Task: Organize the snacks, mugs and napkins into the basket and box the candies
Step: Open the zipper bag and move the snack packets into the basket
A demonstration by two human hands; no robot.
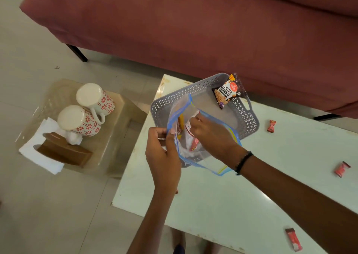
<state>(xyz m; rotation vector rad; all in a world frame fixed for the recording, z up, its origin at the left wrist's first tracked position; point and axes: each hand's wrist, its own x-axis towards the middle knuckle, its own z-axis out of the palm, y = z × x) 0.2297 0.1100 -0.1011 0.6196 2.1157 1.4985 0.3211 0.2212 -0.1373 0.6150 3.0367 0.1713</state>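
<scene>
Left hand (162, 153) pinching the rim of a clear zip bag (195, 135) over the counter's (232, 205) left edge, right hand (211, 135) reaching inside, grip hidden; grey basket (249, 118) behind, peanut packet (229, 92) on its far rim; candies (342, 169) along the right edge.

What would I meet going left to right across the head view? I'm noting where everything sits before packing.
Napkins → wooden box → two upside-down mugs → left hand → zip bag with right hand inside → peanut packet → three candies.
</scene>
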